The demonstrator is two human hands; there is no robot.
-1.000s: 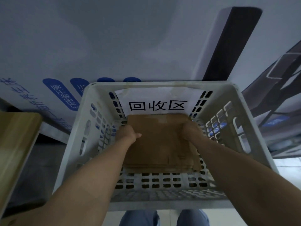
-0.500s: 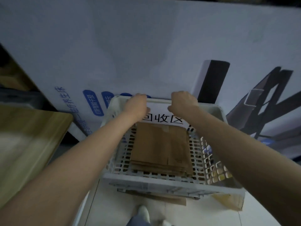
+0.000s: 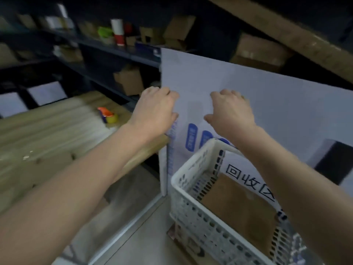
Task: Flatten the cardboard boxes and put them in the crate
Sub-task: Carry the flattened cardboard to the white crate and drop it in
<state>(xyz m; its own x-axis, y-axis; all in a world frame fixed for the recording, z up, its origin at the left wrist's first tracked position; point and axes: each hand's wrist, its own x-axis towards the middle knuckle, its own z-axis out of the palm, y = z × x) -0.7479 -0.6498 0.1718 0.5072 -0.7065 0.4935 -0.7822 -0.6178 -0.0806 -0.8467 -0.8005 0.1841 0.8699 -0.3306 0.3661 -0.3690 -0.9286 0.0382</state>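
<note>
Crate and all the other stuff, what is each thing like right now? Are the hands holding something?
Crate: upright, open on top, cardboard inside.
Flattened cardboard: lying flat on the crate's bottom.
Left hand: raised, fingers loosely curled, holding nothing.
Right hand: raised, fingers loosely curled, holding nothing.
Tape dispenser: resting on the wooden table, untouched.
Shelf box: not flattened, sitting on a shelf.

One head-worn wide-angle view, and it's looking forward and down from standing height, tilted, with the white crate (image 3: 174, 178) close in at lower right, the wooden tabletop (image 3: 47, 131) running off the left edge, and the dark shelves (image 3: 107, 45) farther back across the top.
</note>
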